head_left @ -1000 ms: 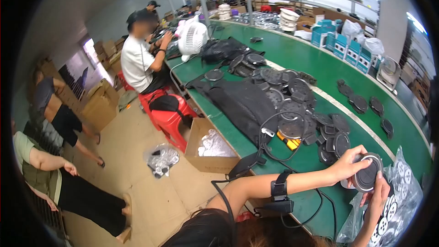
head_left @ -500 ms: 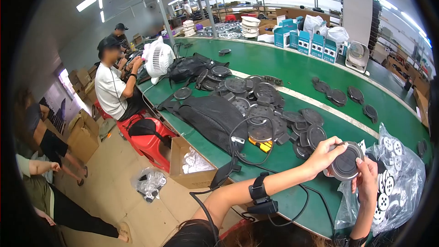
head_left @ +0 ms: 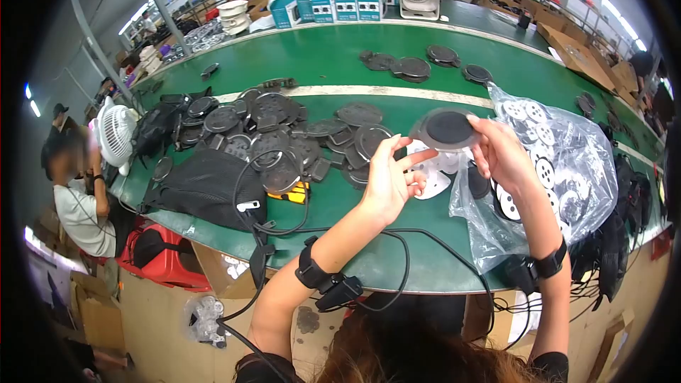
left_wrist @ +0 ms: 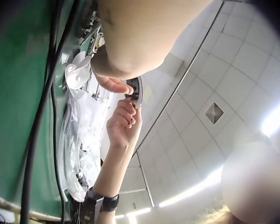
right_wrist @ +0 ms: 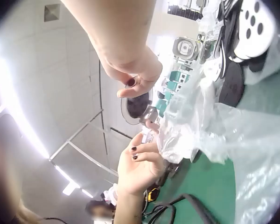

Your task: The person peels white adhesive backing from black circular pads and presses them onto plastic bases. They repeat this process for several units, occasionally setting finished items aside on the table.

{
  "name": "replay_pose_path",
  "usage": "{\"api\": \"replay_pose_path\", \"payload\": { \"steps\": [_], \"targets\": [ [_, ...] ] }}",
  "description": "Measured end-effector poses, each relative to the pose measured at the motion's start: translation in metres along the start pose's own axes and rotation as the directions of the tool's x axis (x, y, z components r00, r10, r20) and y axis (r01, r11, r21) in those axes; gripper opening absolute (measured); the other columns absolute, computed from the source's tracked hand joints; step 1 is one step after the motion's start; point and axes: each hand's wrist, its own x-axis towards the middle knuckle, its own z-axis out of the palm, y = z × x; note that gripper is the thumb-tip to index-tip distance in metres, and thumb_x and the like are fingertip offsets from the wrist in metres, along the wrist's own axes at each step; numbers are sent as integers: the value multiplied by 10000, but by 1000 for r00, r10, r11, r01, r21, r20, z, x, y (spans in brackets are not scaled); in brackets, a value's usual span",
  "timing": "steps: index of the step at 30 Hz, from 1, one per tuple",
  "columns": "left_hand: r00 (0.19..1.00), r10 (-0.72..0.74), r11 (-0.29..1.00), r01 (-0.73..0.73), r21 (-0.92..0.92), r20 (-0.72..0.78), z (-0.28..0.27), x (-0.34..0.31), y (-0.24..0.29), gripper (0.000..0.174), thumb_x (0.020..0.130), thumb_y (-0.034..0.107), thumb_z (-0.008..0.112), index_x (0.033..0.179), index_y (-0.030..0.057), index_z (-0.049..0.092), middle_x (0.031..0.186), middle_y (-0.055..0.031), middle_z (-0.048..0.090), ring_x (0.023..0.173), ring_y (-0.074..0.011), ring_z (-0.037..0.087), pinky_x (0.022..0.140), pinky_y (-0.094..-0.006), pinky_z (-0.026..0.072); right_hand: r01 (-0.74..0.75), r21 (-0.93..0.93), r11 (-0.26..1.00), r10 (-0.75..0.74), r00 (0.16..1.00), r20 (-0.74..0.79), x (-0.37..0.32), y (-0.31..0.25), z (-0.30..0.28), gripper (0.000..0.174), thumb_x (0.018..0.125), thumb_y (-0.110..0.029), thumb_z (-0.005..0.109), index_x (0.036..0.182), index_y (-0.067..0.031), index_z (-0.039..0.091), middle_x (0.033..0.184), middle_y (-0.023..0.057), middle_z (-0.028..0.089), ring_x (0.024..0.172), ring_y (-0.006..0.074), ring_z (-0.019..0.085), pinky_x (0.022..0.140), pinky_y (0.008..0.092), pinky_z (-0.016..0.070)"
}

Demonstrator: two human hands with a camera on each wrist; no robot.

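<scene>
My right hand [head_left: 500,152] keeps a pinching grip on the rim of the round black disc [head_left: 448,128], raised above the green table [head_left: 340,57]; my left hand [head_left: 389,177], fingers loosely spread, touches its edge; plastic bag [head_left: 567,163] just beside.

Disc pile [head_left: 284,142] left, plastic bag [head_left: 567,170] right

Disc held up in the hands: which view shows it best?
Head view: the disc shows its whole dark face, pinched by the right hand. Left wrist sees it only edge-on; right wrist shows it partly hidden by that hand.
</scene>
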Motion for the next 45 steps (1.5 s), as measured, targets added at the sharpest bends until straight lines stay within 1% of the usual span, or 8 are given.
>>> {"api": "replay_pose_path", "payload": {
  "steps": [9,15,18,20,22,28,35,45],
  "targets": [
    [991,-131,987,128,-95,-26,-2,1,1,340,808,383,445,1009,110,420,906,-76,533,553,-152,465,516,-268,356,-241,-72,968,249,960,127,147,21,19,234,880,-248,538,806,-26,536,638,26,558,548,95,565,477,188,478],
    [988,-146,982,152,-114,54,-6,1,4,260,820,338,455,962,121,449,826,-42,519,542,-141,456,504,-264,346,-165,37,986,163,985,59,201,2,48,520,908,-334,470,1156,104,339,966,260,587,809,251,619,700,319,543],
    [997,-30,984,16,177,73,-5,-1,8,239,829,288,480,972,97,459,802,-44,532,544,-111,474,480,-232,356,-112,-371,922,169,977,126,168,-16,40,544,890,-374,485,1196,63,379,936,159,610,761,167,605,687,247,530],
    [957,253,689,-282,668,142,-3,2,14,253,805,220,526,1006,71,490,810,-43,550,562,-116,483,518,-228,391,-38,-552,833,126,985,122,137,-23,24,452,856,-360,541,1118,5,501,905,102,625,720,131,601,634,227,514],
    [757,526,-151,-366,918,388,-10,5,16,325,737,177,596,1029,60,517,883,-58,573,733,-180,514,634,-295,442,26,-700,714,60,993,99,106,-34,4,381,840,-332,566,1040,-8,566,839,81,635,668,136,598,604,238,499],
    [765,531,-602,39,797,364,-48,21,17,684,684,316,701,1207,-37,438,1214,-256,408,1086,-380,379,880,-454,367,235,-967,94,-317,928,195,34,-18,-70,337,856,-299,523,883,24,617,654,77,609,560,149,572,545,269,456],
    [661,628,-462,-108,880,411,-50,28,32,612,697,149,695,1215,-40,427,1036,-205,540,921,-310,529,795,-412,416,46,-955,293,-188,982,-11,-15,-17,-58,338,832,-300,540,883,22,630,676,136,614,636,213,601,593,314,459],
    [893,372,618,-441,651,252,-1,-1,36,238,857,176,592,959,-38,588,836,5,582,719,-31,518,644,-179,426,247,-373,894,-185,963,194,-24,10,-7,418,850,-281,577,1110,41,517,821,75,594,642,92,551,509,223,463]
  ]
}}
